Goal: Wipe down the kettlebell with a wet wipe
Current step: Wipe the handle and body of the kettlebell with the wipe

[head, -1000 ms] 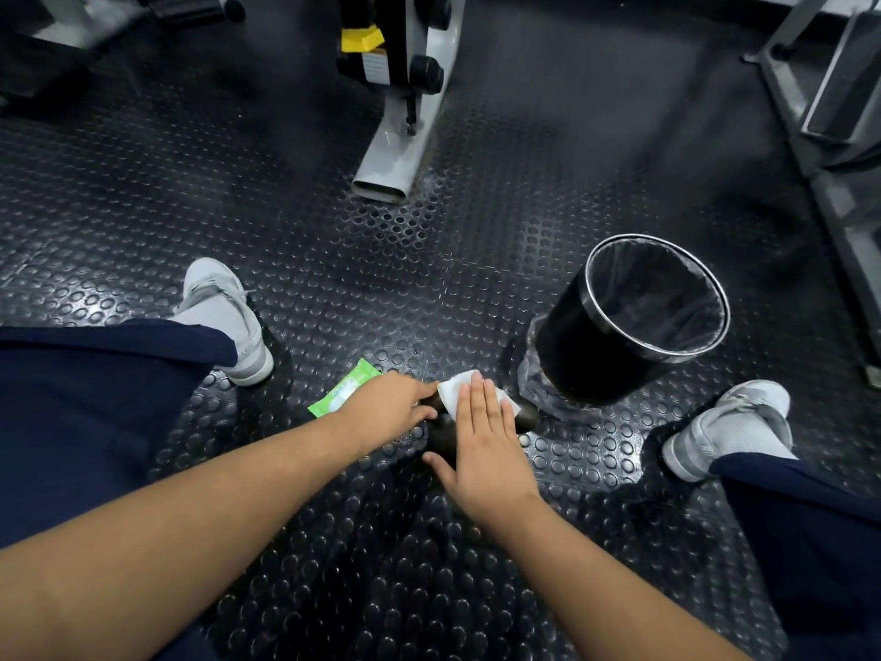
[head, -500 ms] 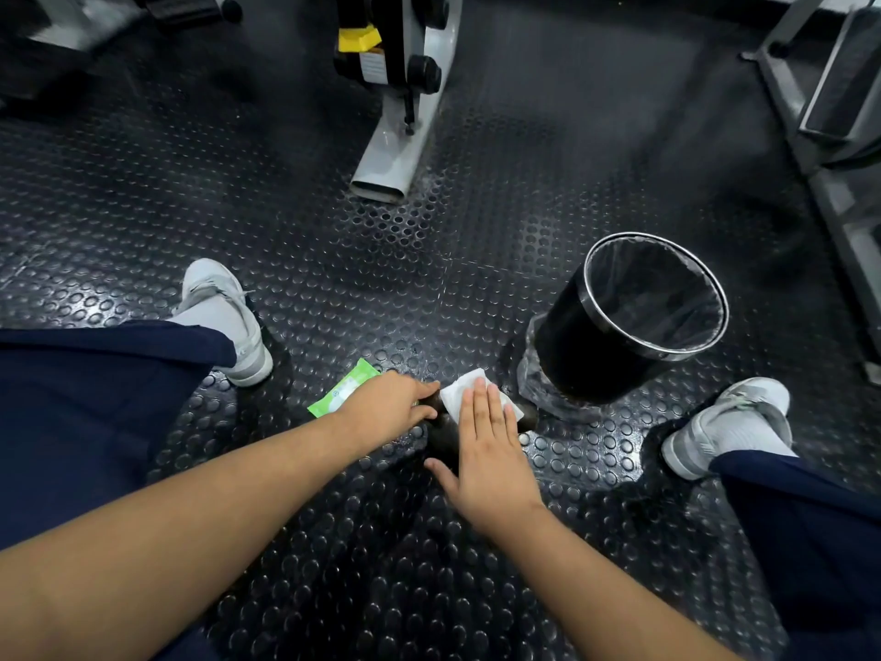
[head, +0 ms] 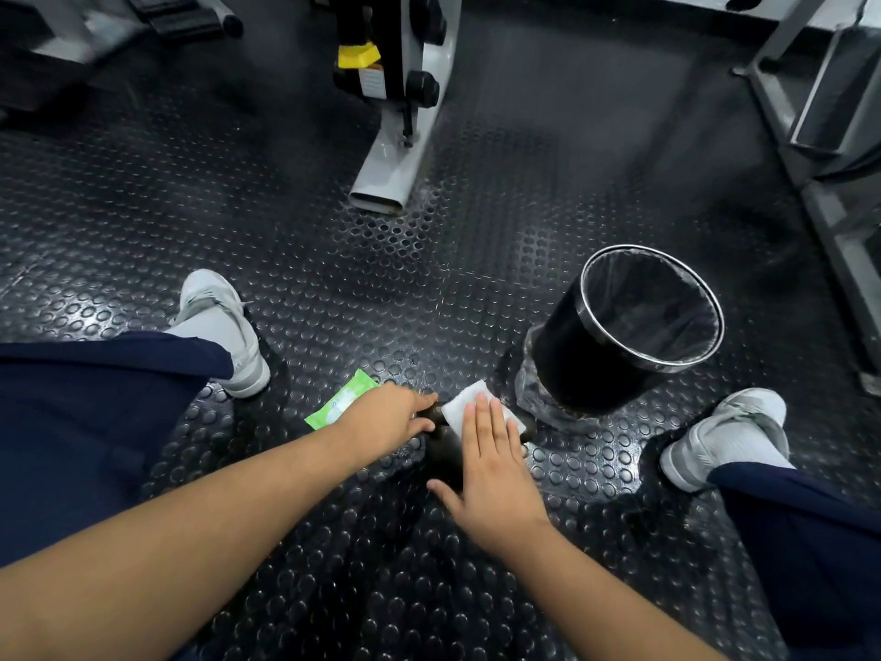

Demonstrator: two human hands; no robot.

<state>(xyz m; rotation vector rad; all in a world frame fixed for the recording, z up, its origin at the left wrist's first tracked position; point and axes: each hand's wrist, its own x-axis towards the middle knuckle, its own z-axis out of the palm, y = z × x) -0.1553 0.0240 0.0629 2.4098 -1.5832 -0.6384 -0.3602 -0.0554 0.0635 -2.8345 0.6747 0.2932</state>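
A small black kettlebell (head: 443, 450) sits on the studded rubber floor between my knees, mostly covered by my hands. My right hand (head: 491, 465) lies flat with straight fingers on a white wet wipe (head: 460, 406), pressing it against the kettlebell's top. My left hand (head: 388, 419) curls round the kettlebell's left side and steadies it; its fingertips are partly hidden. A green wipe packet (head: 341, 405) lies on the floor just behind my left hand.
A black bin (head: 619, 336) with a clear liner stands just right of the kettlebell. My grey shoes (head: 224, 326) (head: 724, 436) flank the spot. A white machine leg (head: 395, 169) is ahead, and metal frames (head: 829, 150) are at the right.
My right hand has slid slightly toward me over the kettlebell with the wipe under it. My left hand keeps its hold.
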